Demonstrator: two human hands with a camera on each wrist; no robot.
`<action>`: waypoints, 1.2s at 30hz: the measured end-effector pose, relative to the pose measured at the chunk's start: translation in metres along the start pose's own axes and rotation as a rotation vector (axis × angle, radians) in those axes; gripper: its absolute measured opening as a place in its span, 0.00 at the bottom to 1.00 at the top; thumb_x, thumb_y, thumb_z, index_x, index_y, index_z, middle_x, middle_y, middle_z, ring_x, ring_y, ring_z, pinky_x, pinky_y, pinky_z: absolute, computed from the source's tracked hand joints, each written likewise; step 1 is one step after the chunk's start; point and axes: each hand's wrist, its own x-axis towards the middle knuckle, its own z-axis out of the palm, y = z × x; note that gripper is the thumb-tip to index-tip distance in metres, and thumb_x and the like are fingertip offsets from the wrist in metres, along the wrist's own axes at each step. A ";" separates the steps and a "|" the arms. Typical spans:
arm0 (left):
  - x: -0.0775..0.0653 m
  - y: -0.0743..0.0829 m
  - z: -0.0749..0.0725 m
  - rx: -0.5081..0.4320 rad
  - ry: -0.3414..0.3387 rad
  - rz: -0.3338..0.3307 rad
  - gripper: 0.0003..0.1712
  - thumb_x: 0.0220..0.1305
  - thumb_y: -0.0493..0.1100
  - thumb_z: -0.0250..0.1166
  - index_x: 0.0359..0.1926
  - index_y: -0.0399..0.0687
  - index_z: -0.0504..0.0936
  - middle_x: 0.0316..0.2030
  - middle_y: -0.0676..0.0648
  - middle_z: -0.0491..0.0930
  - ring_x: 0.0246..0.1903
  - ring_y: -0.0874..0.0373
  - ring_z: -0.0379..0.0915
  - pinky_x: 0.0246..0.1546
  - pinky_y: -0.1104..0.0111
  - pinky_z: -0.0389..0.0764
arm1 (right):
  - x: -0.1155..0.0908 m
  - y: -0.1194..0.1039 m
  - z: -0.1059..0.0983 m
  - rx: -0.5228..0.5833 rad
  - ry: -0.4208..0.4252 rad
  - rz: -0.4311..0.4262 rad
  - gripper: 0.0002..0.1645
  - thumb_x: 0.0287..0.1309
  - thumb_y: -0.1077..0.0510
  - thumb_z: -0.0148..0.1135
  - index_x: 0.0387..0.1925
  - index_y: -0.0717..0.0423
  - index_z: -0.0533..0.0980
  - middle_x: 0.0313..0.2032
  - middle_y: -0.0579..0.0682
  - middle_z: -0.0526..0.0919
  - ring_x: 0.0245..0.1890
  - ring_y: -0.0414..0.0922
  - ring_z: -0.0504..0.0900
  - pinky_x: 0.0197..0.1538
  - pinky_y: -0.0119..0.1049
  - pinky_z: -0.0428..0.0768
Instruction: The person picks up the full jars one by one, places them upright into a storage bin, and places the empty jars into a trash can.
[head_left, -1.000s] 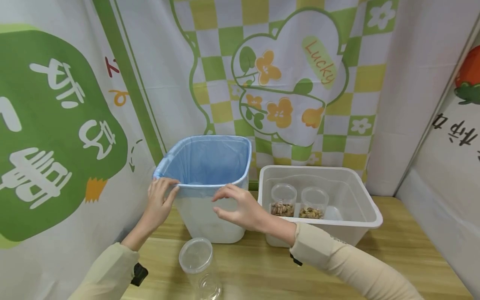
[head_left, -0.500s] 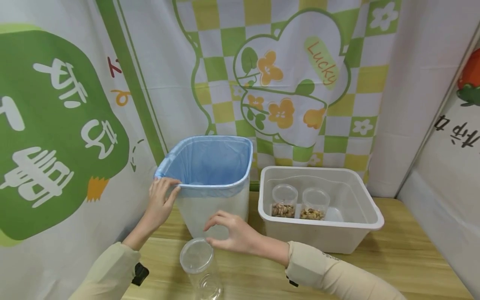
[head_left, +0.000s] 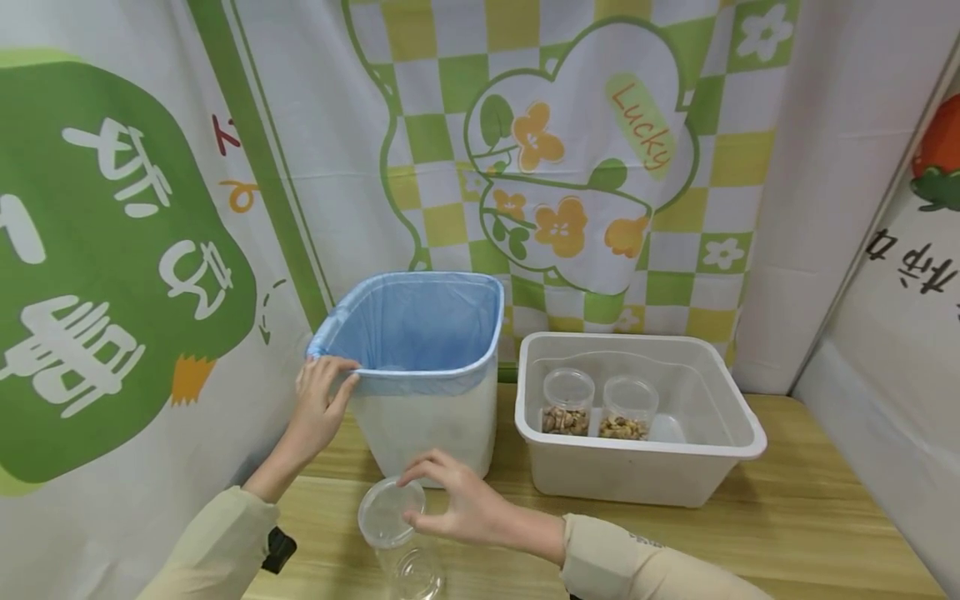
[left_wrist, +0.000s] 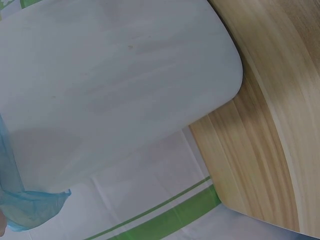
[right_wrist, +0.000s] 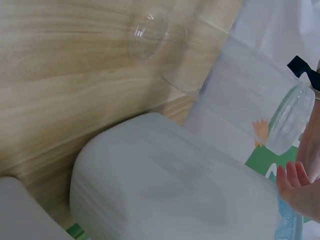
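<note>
A pale trash bin stands at the centre left, lined with a blue trash bag folded over its rim. My left hand grips the bin's near left corner, fingers over the lined rim and thumb in front. In front of the bin a tall clear plastic jar stands on the table, its round lid on top. Over that lid is my right hand, thumb and fingers spread in a C with a gap between them. The right wrist view shows the jar from the side.
Right of the bin is a white plastic tub. Inside stand two shorter lidded jars, one of brownish pieces, one of yellowish pieces. Printed cloth hangs behind the wood-grain table.
My right hand has come down and to the left, from the bin's front to the jar's lid. My left hand keeps its place on the rim.
</note>
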 end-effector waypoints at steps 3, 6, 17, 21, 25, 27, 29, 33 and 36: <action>0.000 0.000 0.001 -0.003 0.001 -0.004 0.06 0.58 0.30 0.54 0.37 0.34 0.74 0.35 0.39 0.71 0.45 0.44 0.59 0.58 0.44 0.40 | -0.005 0.001 0.005 -0.011 0.000 0.022 0.19 0.46 0.58 0.64 0.42 0.57 0.73 0.45 0.54 0.72 0.48 0.43 0.71 0.53 0.28 0.69; 0.000 0.000 0.002 -0.005 0.003 -0.003 0.06 0.58 0.30 0.54 0.37 0.34 0.74 0.35 0.39 0.71 0.45 0.44 0.59 0.58 0.44 0.40 | -0.010 0.001 0.009 -0.014 -0.007 0.058 0.20 0.46 0.57 0.64 0.44 0.56 0.72 0.47 0.55 0.70 0.49 0.44 0.70 0.54 0.31 0.69; 0.000 -0.001 0.002 -0.007 0.021 0.009 0.06 0.57 0.30 0.54 0.36 0.33 0.74 0.35 0.39 0.71 0.45 0.43 0.59 0.58 0.44 0.40 | -0.021 0.002 0.028 0.038 -0.005 0.172 0.30 0.43 0.56 0.66 0.51 0.52 0.67 0.54 0.57 0.63 0.53 0.49 0.69 0.54 0.41 0.69; 0.000 -0.001 0.002 -0.007 0.022 0.012 0.06 0.57 0.30 0.54 0.36 0.33 0.74 0.35 0.39 0.71 0.45 0.43 0.59 0.58 0.44 0.40 | -0.024 0.004 0.035 0.043 0.011 0.188 0.32 0.43 0.55 0.67 0.52 0.51 0.66 0.55 0.58 0.62 0.53 0.51 0.68 0.53 0.43 0.70; 0.000 -0.002 0.002 -0.009 0.022 0.013 0.06 0.57 0.29 0.54 0.36 0.34 0.74 0.35 0.39 0.71 0.45 0.44 0.59 0.58 0.44 0.40 | -0.025 0.005 0.039 0.050 0.012 0.199 0.33 0.43 0.54 0.66 0.54 0.50 0.65 0.55 0.58 0.61 0.53 0.51 0.68 0.52 0.42 0.70; -0.001 -0.002 0.002 -0.010 0.020 0.011 0.06 0.57 0.29 0.54 0.36 0.34 0.74 0.35 0.39 0.71 0.45 0.44 0.59 0.58 0.44 0.40 | -0.026 0.005 0.041 0.050 0.011 0.197 0.34 0.43 0.54 0.67 0.54 0.50 0.64 0.55 0.58 0.61 0.53 0.51 0.68 0.52 0.41 0.70; -0.001 -0.002 0.002 -0.010 0.017 0.010 0.06 0.57 0.29 0.54 0.37 0.34 0.74 0.35 0.39 0.71 0.45 0.44 0.59 0.58 0.44 0.40 | -0.026 0.006 0.043 0.044 0.010 0.195 0.35 0.42 0.54 0.67 0.54 0.50 0.64 0.55 0.58 0.61 0.53 0.50 0.68 0.52 0.40 0.70; -0.001 -0.002 0.001 -0.009 0.016 0.010 0.06 0.57 0.29 0.54 0.37 0.34 0.74 0.35 0.39 0.71 0.45 0.44 0.59 0.58 0.44 0.40 | -0.027 0.006 0.045 0.034 0.009 0.190 0.36 0.42 0.53 0.68 0.54 0.49 0.64 0.55 0.56 0.61 0.52 0.49 0.69 0.52 0.38 0.70; -0.001 -0.002 0.002 -0.010 0.019 0.012 0.06 0.57 0.29 0.54 0.36 0.33 0.74 0.35 0.39 0.71 0.45 0.44 0.59 0.58 0.43 0.40 | -0.028 0.007 0.047 0.005 0.022 0.174 0.36 0.41 0.53 0.69 0.54 0.49 0.63 0.54 0.55 0.63 0.51 0.48 0.69 0.51 0.37 0.71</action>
